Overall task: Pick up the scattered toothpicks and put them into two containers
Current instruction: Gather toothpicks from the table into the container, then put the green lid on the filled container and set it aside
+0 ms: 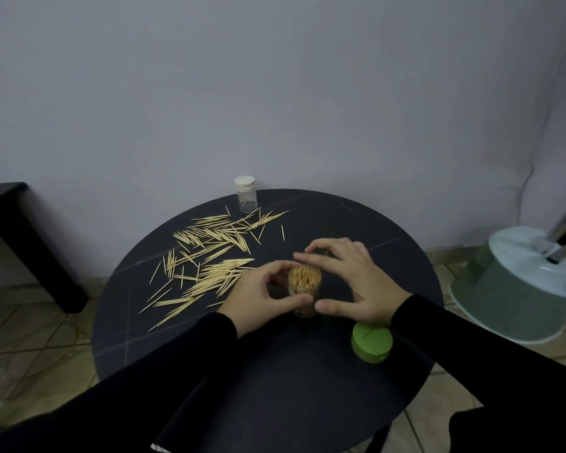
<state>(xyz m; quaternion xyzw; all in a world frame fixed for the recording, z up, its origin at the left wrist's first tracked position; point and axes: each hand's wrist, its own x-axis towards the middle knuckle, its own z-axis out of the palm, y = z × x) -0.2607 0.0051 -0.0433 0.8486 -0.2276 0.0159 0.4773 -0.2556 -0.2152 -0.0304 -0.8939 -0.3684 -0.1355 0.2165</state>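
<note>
Centre frame: clear toothpick jar (304,291) stands upright on the round black table (356,230), packed nearly full, tips showing at the open mouth. Left hand (262,297) curls round its left side, thumb across the front of the wall — a steadying grip so the jar doesn't tip. Right hand (353,279) arches over the right side, fingers spread and curved above the rim, thumb low against the jar wall; looks like it's patting the bundle level or feeding sticks in, but whether it pinches any toothpicks I cannot tell — fingertips are blurred.

Green lid (371,343) lies off, lower right of the jar, near the right sleeve — parked within reach for capping.

Scattered toothpicks (209,256) still fan across the left and upper-middle part of the table, well apart from the jar mouth. Second container, a small clear vial with white cap (245,194), sits upright at the far table edge, upper centre, just beyond the pile; appears almost empty, cap on.

Judgement: first jar about done, second not yet started.
</note>
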